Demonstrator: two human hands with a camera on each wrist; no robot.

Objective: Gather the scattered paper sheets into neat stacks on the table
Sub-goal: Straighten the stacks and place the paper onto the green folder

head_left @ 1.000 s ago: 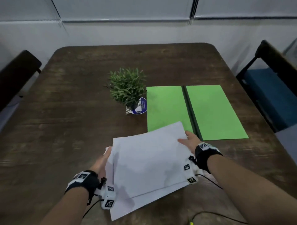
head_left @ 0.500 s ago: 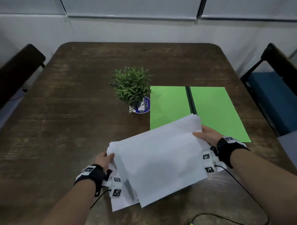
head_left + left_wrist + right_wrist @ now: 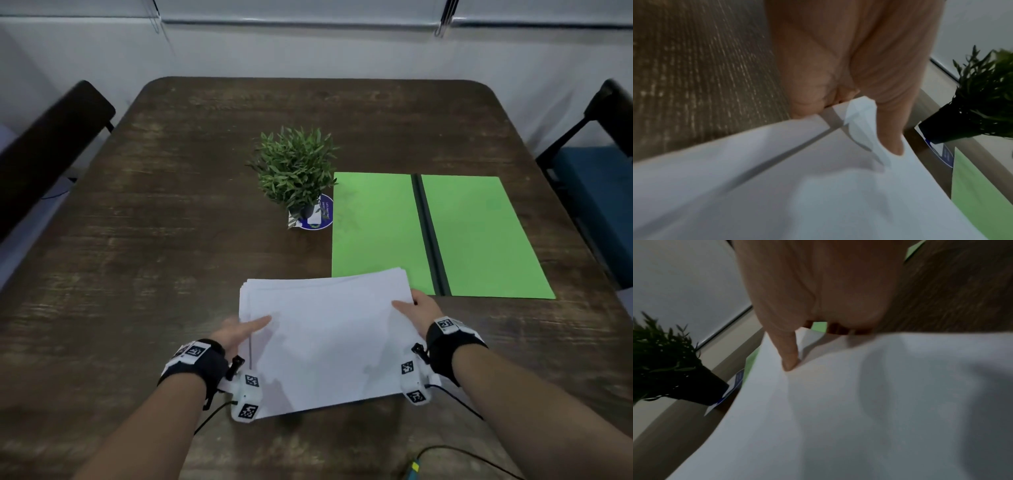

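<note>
The left hand (image 3: 239, 334) gripped the left edge of the white paper sheets (image 3: 329, 339), thumb laid flat on top and the other fingers tucked underneath; the left wrist view showed the edge wedged into the crook of the thumb, with one small corner (image 3: 861, 123) curled up beside it. The sheets sat near the front of the desk (image 3: 137, 240), roughly squared, though several edges fanned out a little along the far side and the left. The far right corner of the pile overlapped the near edge of the green sheets (image 3: 376, 222), which lay flat in two panels with a dark strip (image 3: 428, 236) between them. A small potted plant (image 3: 298, 171) stood just beyond the pile, clear of it.

On the right, the right hand (image 3: 419, 308) pinched the opposite edge the same way, thumb on top, fingers below.

By the look of it, the step in hand was squaring the gathered white sheets into one stack. The next move would call for tapping or nudging the fanned edges flush, flattening that curled corner, and probably drawing the pile off the green sheets so each stack lies apart.
</note>
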